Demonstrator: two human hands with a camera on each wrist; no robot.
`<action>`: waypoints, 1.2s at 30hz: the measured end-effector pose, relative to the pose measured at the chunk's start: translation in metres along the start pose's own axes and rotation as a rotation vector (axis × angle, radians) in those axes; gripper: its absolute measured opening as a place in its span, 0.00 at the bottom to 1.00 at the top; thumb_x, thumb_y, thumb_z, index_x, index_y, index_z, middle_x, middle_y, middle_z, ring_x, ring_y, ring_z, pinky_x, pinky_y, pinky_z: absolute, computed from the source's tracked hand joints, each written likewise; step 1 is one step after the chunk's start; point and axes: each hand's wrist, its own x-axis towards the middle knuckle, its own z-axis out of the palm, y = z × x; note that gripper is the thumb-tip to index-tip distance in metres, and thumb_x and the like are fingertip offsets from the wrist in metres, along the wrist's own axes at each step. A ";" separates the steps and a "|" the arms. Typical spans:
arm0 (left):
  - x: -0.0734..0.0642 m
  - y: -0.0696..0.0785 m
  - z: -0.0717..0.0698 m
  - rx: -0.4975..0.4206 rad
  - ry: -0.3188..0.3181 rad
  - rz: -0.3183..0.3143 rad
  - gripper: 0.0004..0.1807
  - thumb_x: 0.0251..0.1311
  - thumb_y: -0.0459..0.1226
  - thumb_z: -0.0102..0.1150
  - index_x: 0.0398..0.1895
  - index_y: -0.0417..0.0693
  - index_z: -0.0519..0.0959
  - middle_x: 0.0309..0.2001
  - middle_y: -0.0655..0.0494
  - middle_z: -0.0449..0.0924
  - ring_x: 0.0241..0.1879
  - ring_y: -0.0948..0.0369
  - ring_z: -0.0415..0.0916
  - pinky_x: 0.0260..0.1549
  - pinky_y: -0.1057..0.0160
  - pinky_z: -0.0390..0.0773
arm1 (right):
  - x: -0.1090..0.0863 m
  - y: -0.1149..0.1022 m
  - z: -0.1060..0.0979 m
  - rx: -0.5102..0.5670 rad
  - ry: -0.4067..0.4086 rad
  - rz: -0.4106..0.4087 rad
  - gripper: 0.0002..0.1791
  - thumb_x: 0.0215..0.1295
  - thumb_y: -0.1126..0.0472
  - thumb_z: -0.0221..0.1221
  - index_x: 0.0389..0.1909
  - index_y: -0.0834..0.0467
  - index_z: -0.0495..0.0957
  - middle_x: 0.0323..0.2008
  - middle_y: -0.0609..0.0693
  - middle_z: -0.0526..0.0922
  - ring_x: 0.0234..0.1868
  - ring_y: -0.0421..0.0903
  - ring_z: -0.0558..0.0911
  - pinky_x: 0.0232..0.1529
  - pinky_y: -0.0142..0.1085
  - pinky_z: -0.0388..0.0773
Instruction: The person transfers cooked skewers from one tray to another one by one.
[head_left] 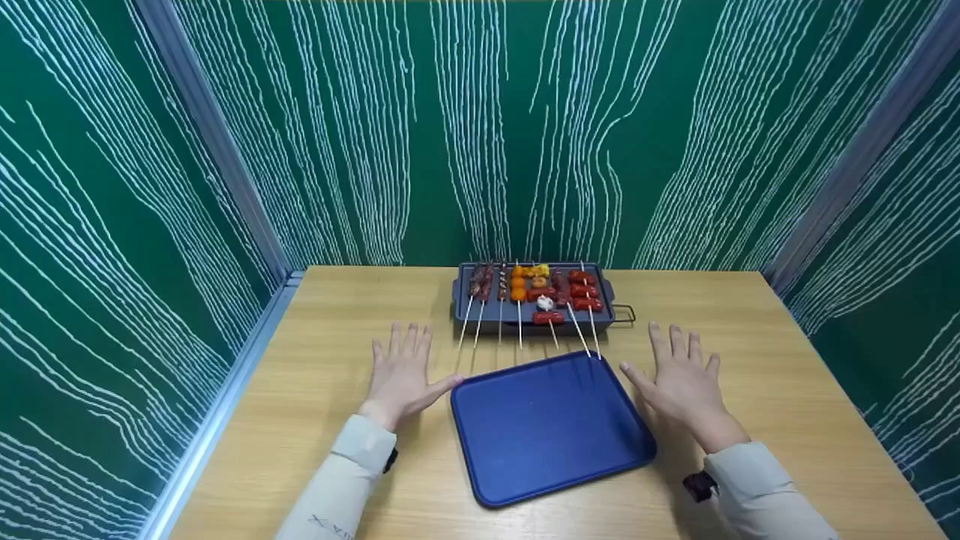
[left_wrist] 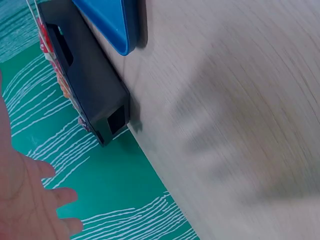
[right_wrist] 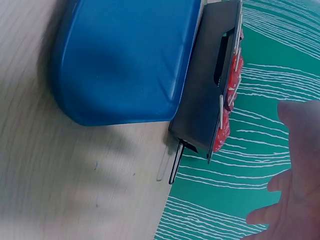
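Head view. The blue tray (head_left: 547, 435) lies skewed at lower centre of the frame, between the left hand (head_left: 403, 379) at centre left and the right hand (head_left: 681, 382) at centre right. Both hands are spread wide, holding nothing; whether the left thumb touches the tray's upper-left corner cannot be told. Steady handling would probably call for matched grips on opposite rims, the upper-right corner kept clear of the wooden sticks (head_left: 581, 337). The tabletop grill (head_left: 462, 289), above the tray, bears dark meat skewers (head_left: 487, 283), orange balls (head_left: 518, 283) and red sausages (head_left: 583, 291).
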 end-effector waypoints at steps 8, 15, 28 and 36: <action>-0.007 0.001 0.000 -0.033 -0.016 -0.040 0.66 0.60 0.81 0.52 0.85 0.40 0.59 0.82 0.35 0.63 0.80 0.34 0.61 0.78 0.28 0.62 | 0.001 -0.003 -0.002 -0.005 0.004 -0.019 0.56 0.77 0.29 0.54 0.86 0.65 0.48 0.80 0.81 0.54 0.77 0.85 0.57 0.72 0.84 0.56; -0.012 0.004 0.004 -0.067 -0.047 -0.085 0.68 0.58 0.78 0.59 0.83 0.33 0.60 0.76 0.34 0.71 0.75 0.36 0.70 0.73 0.34 0.73 | 0.003 -0.004 0.001 0.016 -0.028 -0.030 0.58 0.74 0.32 0.60 0.85 0.68 0.50 0.73 0.83 0.64 0.70 0.84 0.69 0.65 0.79 0.71; -0.019 0.008 0.010 -0.162 -0.064 -0.133 0.57 0.58 0.67 0.72 0.73 0.29 0.70 0.65 0.31 0.80 0.61 0.36 0.82 0.56 0.37 0.87 | 0.003 -0.005 0.007 0.111 -0.101 -0.009 0.55 0.73 0.38 0.65 0.80 0.74 0.56 0.71 0.85 0.66 0.71 0.82 0.71 0.69 0.75 0.72; -0.024 0.010 0.015 -0.329 -0.069 -0.178 0.52 0.57 0.59 0.77 0.69 0.25 0.73 0.58 0.29 0.85 0.55 0.35 0.86 0.57 0.38 0.87 | 0.003 -0.001 0.016 0.168 -0.105 -0.006 0.44 0.71 0.46 0.69 0.72 0.76 0.67 0.64 0.80 0.78 0.63 0.76 0.81 0.64 0.69 0.79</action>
